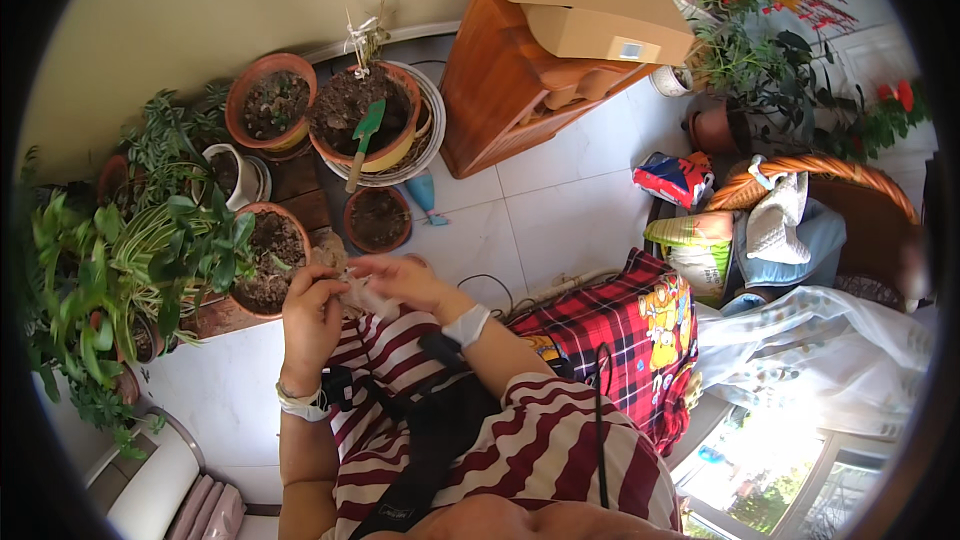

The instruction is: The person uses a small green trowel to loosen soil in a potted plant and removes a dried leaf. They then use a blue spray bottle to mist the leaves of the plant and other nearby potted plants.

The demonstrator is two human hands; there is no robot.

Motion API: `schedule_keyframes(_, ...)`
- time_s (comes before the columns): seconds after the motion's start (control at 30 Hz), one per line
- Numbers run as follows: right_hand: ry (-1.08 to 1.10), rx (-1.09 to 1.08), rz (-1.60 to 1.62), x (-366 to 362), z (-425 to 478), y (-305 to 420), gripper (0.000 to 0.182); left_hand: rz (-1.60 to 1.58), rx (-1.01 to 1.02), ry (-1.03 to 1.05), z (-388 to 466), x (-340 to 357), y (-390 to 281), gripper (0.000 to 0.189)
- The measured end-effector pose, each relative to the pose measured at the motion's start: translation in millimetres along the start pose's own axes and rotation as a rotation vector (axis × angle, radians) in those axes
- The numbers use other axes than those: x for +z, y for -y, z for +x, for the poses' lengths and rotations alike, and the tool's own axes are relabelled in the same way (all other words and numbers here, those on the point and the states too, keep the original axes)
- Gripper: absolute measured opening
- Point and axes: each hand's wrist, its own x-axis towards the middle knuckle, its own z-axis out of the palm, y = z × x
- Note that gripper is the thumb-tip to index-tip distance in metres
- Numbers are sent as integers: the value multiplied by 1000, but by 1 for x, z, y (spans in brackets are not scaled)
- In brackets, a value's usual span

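Held in front of my striped shirt is a crumpled, translucent piece of plastic (367, 298), perhaps a small bag. My left hand (311, 311) pinches its left side with bent fingers. On the other side, my right hand (409, 286) has its fingers on the plastic too. Just beyond my fingertips is a tan, rough-looking thing (328, 249), partly hidden; I cannot tell what it is. Close to my left hand stands a terracotta pot of soil (274, 262) with a leafy plant leaning over it. A green-bladed hand trowel (366, 135) rests across a larger soil-filled pot (341, 109).
Leafy potted plants (112, 262) crowd the left. A small soil pot (377, 219) and a blue tool (424, 195) are on the tiles. A wooden cabinet (487, 75) bears a cardboard box (600, 7). To the right are a red plaid cloth (592, 315) and a wicker basket (825, 169).
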Motion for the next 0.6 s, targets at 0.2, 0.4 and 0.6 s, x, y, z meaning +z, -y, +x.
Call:
schedule_keyframes(0.2, -849, 536, -521, -250, 45, -142, 47, -185, -224, -195, 32, 32, 69, 23)
schedule_keyframes(0.4, -909, 590, -390, -457, 26, -338, 50, -376, -389, -335, 35, 75, 144, 23)
schedule_keyframes(0.6, -783, 297, -689, -442, 82, -364, 40, -177, -516, -208, 44, 90, 171, 26)
